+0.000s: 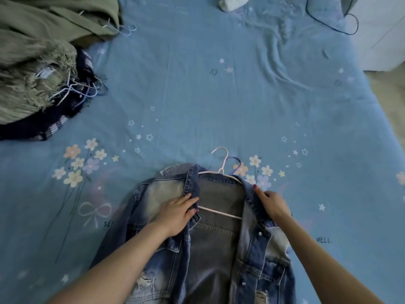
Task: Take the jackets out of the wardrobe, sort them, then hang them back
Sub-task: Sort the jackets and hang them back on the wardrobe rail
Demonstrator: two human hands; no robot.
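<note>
Right now a denim jacket is lying open, front up, on a blue bedsheet w/ star and flower print, at the near edge of the bed, right under the person's arms. A white hanger is sitting inside the jacket, hook sticking out past the collar, bottom bar crossing the grey inner lining; a purple hanger hook is peeking out just beside it on the right. The left hand is lying on the left front panel, fingers curled over the folded-back lapel edge and pinching it, fingertips touching the hanger's bottom bar. The right hand is gripping the right collar edge near the shoulder, index finger pointing up along the fabric. Hands are apart, one on each side of the opening. At far left, a heap of other jackets is sitting on the sheet, olive green w/ fuzzy trim over smth dark navy, several thin wire hangers tangling out of it. A white bundle is resting at the top edge, and a dark cable is looping across the top-right corner.
</note>
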